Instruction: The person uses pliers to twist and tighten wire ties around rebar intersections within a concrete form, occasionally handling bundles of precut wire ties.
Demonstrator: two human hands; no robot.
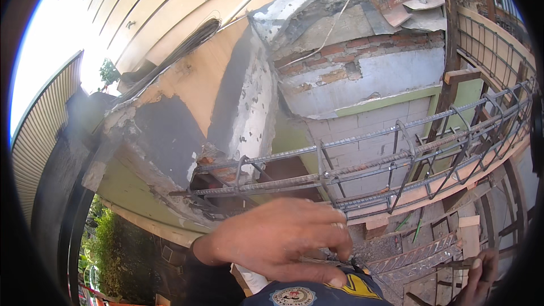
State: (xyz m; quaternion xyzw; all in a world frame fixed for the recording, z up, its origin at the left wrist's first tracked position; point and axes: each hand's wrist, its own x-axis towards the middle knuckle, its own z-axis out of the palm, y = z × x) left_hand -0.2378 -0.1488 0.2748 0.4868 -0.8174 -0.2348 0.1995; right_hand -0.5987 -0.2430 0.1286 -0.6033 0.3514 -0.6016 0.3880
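Note:
My left hand (pixel 289 235) reaches in from the lower left in a dark sleeve, in front of my dark shirt. Its fingers bend loosely and the thumb stands apart, with nothing visible between them. Just beyond it runs a long cage of ribbed steel rebar (pixel 362 168), tied with square stirrups (pixel 323 164); the hand overlaps its lower edge, and I cannot tell whether they touch. At the lower right edge, my right hand (pixel 480 276) is closed, its fingers curled. A dark, thin bar-like thing (pixel 453 264) meets its fingers; its kind is unclear.
Formwork boards (pixel 442 186) run below the cage, with a wooden post (pixel 450 51) at right. Ahead stands a broken wall with exposed bricks (pixel 362 45). A chipped concrete column (pixel 249 96) and a wire bundle (pixel 175 48) are at left. Timber and planks (pixel 419 255) lie far below.

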